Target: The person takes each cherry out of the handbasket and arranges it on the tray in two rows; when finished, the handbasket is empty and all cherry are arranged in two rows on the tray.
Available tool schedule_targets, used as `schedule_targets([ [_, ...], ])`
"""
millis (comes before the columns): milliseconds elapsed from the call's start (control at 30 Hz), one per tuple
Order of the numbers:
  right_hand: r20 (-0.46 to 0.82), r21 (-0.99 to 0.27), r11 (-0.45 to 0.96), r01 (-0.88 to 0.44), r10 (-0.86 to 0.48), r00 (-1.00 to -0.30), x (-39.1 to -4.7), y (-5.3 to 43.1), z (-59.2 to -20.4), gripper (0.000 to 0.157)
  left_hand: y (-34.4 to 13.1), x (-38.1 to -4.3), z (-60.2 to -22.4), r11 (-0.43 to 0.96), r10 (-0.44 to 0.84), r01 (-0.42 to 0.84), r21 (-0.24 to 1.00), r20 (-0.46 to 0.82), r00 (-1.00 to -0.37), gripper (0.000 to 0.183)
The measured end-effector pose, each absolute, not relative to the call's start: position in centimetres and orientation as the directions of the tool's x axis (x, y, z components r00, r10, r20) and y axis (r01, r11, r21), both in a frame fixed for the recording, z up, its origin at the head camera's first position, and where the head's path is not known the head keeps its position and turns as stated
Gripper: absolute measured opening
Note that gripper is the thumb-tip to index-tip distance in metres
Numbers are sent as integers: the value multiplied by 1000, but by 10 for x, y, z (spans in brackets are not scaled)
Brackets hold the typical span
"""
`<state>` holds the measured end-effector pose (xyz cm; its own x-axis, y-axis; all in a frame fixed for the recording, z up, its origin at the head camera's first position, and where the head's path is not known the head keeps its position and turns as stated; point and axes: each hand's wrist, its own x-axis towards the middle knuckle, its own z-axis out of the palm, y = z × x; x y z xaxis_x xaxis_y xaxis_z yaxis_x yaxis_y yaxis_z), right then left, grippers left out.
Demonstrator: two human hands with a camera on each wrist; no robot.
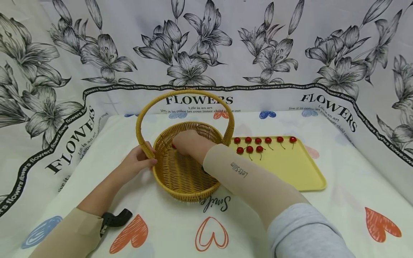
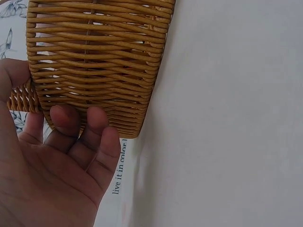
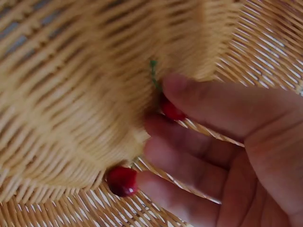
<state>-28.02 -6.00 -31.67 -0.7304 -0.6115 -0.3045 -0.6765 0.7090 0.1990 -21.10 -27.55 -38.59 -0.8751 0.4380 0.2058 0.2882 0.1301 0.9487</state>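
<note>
A round wicker basket [image 1: 180,179] with a tall arched handle stands on the cloth. At its left side my left hand [image 1: 140,159] grips the rim where the handle joins. In the left wrist view the left fingers [image 2: 97,127] curl against the outer weave. My right hand [image 1: 187,141] reaches down inside the basket. Its thumb and forefinger pinch a red cherry [image 3: 171,108] with a green stem, close to the wicker wall. A second cherry [image 3: 122,181] lies low in the basket by the tips of the other fingers.
To the basket's right, partly behind the right forearm, lies a yellow tray [image 1: 290,172]. Several stemmed cherries [image 1: 250,149] sit in two rows along its far left part. Printed white cloth [image 1: 174,233] covers the table and the backdrop.
</note>
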Motion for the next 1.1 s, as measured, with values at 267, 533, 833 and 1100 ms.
schedule_targets([
  [267,-325,117,710,-694,-633,-703,-277,-54,-308,6,-274,-210,-386,131,432,286,949,205,-878,20],
  [533,-270,-257,651,-714,-758,-594,-267,-20,-271,10,-275,-212,-387,136,432,283,949,200,-879,21],
  [833,-76,-520,596,-613,-746,-661,-242,44,-269,26,-275,-211,-386,141,426,276,951,193,-884,21],
  [1100,7,-702,518,-489,-681,-732,-220,102,-265,20,-275,-211,-386,152,423,280,948,194,-885,19],
])
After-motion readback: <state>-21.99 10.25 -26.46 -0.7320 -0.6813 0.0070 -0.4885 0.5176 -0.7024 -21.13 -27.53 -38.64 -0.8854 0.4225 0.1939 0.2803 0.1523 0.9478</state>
